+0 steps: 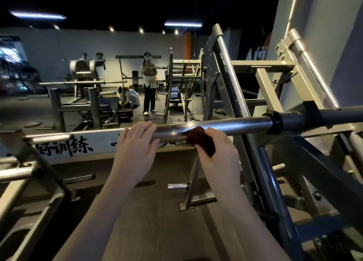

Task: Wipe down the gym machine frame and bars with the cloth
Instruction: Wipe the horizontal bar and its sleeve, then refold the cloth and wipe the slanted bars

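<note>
A shiny chrome bar runs across the middle of the view, ending on the left near my hands. My left hand grips the bar's left end, fingers curled over its top. My right hand holds a dark red cloth wrapped against the bar just right of the left hand. A black collar sits on the bar further right, where it joins the beige machine frame. Slanted chrome guide rods rise behind the bar.
Steel frame tubes stand at the lower left, a weight peg below my hands. A white banner with black characters runs under the bar. Two people and other machines are across the dark floor.
</note>
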Tool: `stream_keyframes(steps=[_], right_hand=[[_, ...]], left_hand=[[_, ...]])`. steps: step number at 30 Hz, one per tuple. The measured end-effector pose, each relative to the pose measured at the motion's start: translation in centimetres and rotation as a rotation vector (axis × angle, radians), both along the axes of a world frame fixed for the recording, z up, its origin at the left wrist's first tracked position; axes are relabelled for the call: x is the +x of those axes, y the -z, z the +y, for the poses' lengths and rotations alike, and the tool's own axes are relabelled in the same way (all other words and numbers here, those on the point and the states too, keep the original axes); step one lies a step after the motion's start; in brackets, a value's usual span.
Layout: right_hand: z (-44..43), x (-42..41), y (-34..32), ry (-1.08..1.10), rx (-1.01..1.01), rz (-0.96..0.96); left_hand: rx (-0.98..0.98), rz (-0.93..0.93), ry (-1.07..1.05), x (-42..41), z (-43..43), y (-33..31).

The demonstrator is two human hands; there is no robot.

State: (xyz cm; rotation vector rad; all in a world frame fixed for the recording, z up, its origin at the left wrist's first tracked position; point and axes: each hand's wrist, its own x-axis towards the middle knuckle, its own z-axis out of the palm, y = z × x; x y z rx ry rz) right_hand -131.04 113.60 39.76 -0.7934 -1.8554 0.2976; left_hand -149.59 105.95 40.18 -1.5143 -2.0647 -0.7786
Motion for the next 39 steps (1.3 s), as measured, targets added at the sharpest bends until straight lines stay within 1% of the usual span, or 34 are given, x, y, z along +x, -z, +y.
stream_keyframes(steps=[3, 6, 8, 11, 13, 15, 20, 23, 27, 29, 31, 33, 34, 37, 38, 39], right_hand=[[1.6, -3.2, -0.6, 0.072, 0.100, -0.009], [3.1, -6.5, -0.1, 0.154, 0.172, -0.026], [3.6, -7.7, 0.7, 0.195, 0.209, -0.003], [3.0, -8.0, 1.4, 0.232, 0.226, 0.039], [2.2, -8.2, 1.4, 0.246, 0.174, 0.040], [1.5, -8.4, 1.4, 0.270, 0.111, 0.043], [0.6, -9.8, 1.1, 0.382, 0.127, 0.075], [0.1, -10.5, 0.9, 0.389, 0.095, 0.083], [-0.1, -10.7, 0.5, 0.346, 0.036, 0.098], [0.0, -11.0, 0.6, 0.347, 0.022, 0.132], [0.0, -11.4, 0.6, 0.364, 0.024, 0.163], [-0.3, -11.6, 0.4, 0.382, 0.012, 0.154], [-0.4, -11.7, 0.2, 0.391, -0.006, 0.149], [-0.9, -11.6, -0.3, 0.446, -0.047, 0.122], [-1.1, -11.7, -0.5, 0.465, -0.051, 0.119], [-1.2, -11.9, -0.7, 0.477, -0.057, 0.126]], left_hand=[[0.084, -0.074, 0.123, -1.9, 0.8, 0.2], [0.194, -0.072, 0.276, -3.5, 1.3, 0.6], [0.257, -0.092, 0.361, -4.2, 1.7, 1.1], [0.354, -0.135, 0.500, -5.0, 2.4, 1.7], [0.404, -0.151, 0.573, -5.5, 2.8, 1.7], [0.411, -0.170, 0.609, -5.7, 2.9, 1.6], [0.373, -0.220, 0.683, -6.6, 2.8, 0.9], [0.383, -0.233, 0.723, -6.9, 3.0, 1.0], [0.381, -0.215, 0.796, -7.7, 3.5, 1.0], [0.374, -0.197, 0.864, -8.4, 3.8, 1.0], [0.367, -0.226, 0.955, -9.2, 4.7, 0.7], [0.346, -0.307, 1.091, -10.0, 5.6, 0.2], [0.317, -0.377, 1.182, -10.4, 5.9, -0.1], [0.130, -0.669, 1.527, -11.7, 9.0, -1.0], [0.038, -0.757, 1.603, -11.8, 10.5, -1.3], [-0.098, -0.806, 1.633, -11.6, 12.5, -1.6]])
